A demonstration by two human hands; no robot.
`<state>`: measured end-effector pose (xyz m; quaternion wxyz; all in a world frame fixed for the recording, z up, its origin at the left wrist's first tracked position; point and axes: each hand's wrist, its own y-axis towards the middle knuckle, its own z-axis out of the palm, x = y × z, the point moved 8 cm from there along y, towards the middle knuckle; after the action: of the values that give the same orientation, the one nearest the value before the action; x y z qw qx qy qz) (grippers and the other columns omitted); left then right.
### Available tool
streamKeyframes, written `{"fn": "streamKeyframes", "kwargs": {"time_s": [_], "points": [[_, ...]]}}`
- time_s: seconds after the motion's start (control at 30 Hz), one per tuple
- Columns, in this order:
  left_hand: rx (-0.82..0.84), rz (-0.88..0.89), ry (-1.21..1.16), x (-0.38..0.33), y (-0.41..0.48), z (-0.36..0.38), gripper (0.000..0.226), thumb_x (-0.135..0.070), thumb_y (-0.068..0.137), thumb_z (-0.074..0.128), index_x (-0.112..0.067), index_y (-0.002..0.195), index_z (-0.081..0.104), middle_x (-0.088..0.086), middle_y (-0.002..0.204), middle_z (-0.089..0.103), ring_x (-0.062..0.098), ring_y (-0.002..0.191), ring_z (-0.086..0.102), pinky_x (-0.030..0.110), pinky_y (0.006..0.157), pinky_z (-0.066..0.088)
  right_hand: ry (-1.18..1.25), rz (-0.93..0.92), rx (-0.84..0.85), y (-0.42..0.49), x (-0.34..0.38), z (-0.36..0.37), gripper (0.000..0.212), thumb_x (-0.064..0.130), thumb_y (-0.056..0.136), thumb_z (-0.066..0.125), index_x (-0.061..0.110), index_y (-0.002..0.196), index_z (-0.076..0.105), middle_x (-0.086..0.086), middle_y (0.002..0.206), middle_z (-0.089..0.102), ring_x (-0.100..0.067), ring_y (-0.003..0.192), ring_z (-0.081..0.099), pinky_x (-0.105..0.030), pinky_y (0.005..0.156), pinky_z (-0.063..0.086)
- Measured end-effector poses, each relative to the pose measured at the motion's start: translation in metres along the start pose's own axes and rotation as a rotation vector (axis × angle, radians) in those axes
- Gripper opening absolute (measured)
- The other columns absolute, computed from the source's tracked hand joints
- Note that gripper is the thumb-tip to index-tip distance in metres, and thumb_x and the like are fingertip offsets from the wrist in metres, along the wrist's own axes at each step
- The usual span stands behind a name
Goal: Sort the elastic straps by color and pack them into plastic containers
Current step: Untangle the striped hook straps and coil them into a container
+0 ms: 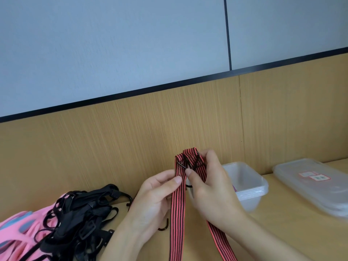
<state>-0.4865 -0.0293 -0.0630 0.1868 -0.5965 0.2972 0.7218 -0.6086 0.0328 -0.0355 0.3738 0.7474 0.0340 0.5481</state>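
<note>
Pinching a red-and-black striped strap (177, 213) between thumb and curled fingers, the left hand (150, 200) holds the strap's left length just below its folded top. The right hand (209, 189) grips the fold itself, thumb pressed on the front and fingers curled round the back. Both hands are raised above a pale wooden worktop (282, 232), and the strap's two lengths hang down between the wrists and run out of view at the bottom. A dark hook (163, 227) shows just beside the left wrist. A nested stack of clear plastic containers (250, 185) stands near the worktop's back edge, partly hidden behind the right hand. A stack of clear lids (310, 187) lies nearer the right edge, apart from the containers. A tangled pile of black straps (81, 213) covers the left part of the worktop, beside a blurred pink item (17, 232) at the front left corner
</note>
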Motion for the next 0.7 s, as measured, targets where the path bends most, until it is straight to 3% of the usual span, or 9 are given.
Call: {"fn": "streamKeyframes", "kwargs": {"time_s": [0.1, 0.23, 0.33, 0.47, 0.63, 0.7], "points": [[-0.056, 0.015, 0.002, 0.003, 0.002, 0.003, 0.032, -0.019, 0.09, 0.073, -0.002, 0.117, 0.072, 0.034, 0.121, 0.064, 0.036, 0.108, 0.063, 0.045, 0.097, 0.048, 0.055, 0.048, 0.014, -0.003, -0.004, 0.005, 0.011, 0.015, 0.101, 0.056, 0.023, 0.101, 0.048, 0.011, 0.085, 0.066, -0.005, 0.083, 0.061, -0.019, 0.072, 0.045], [-0.12, 0.061, 0.027, 0.003, 0.003, 0.003, 0.025, -0.014, 0.089, 0.07, -0.004, 0.112, 0.074, 0.023, 0.116, 0.072, 0.038, 0.115, 0.067, 0.042, 0.097, 0.051, 0.025, 0.005, 0.042, -0.01, 0.0, 0.012, 0.011, 0.02, 0.102, 0.053, 0.018, 0.096, 0.045, 0.004, 0.083, 0.064, -0.011, 0.081, 0.06, -0.037, 0.077, 0.05], [-0.167, 0.043, -0.017, 0.003, 0.003, -0.003, 0.027, -0.016, 0.088, 0.072, -0.004, 0.112, 0.074, 0.022, 0.116, 0.072, 0.037, 0.112, 0.068, 0.042, 0.097, 0.051, 0.016, -0.018, 0.051, -0.01, 0.002, 0.013, 0.016, 0.025, 0.103, 0.051, 0.021, 0.09, 0.042, 0.006, 0.079, 0.059, -0.011, 0.076, 0.056, -0.034, 0.071, 0.046], [-0.172, 0.003, -0.043, 0.005, 0.004, -0.005, 0.024, -0.012, 0.089, 0.068, -0.005, 0.111, 0.075, 0.018, 0.107, 0.07, 0.023, 0.082, 0.062, 0.03, 0.074, 0.05, 0.007, -0.05, 0.029, -0.008, 0.003, 0.011, 0.02, 0.032, 0.103, 0.052, 0.028, 0.084, 0.044, 0.011, 0.078, 0.051, -0.007, 0.075, 0.05, -0.022, 0.068, 0.037], [-0.091, -0.088, -0.176, 0.011, 0.004, 0.003, 0.028, -0.014, 0.079, 0.068, -0.007, 0.104, 0.077, 0.018, 0.097, 0.076, 0.027, 0.079, 0.075, 0.03, 0.062, 0.059, 0.0, -0.093, 0.074, -0.007, 0.007, 0.017, 0.03, 0.05, 0.095, 0.054, 0.023, 0.083, 0.059, 0.008, 0.074, 0.056, -0.01, 0.071, 0.052, -0.028, 0.066, 0.042], [-0.091, -0.082, -0.143, 0.011, 0.003, 0.002, 0.022, -0.014, 0.084, 0.064, -0.013, 0.1, 0.079, 0.014, 0.09, 0.076, 0.022, 0.075, 0.075, 0.026, 0.059, 0.057, -0.029, -0.109, 0.105, -0.008, 0.007, 0.021, 0.037, 0.052, 0.095, 0.05, 0.018, 0.081, 0.061, 0.009, 0.071, 0.055, -0.01, 0.068, 0.051, -0.031, 0.064, 0.041]]}}
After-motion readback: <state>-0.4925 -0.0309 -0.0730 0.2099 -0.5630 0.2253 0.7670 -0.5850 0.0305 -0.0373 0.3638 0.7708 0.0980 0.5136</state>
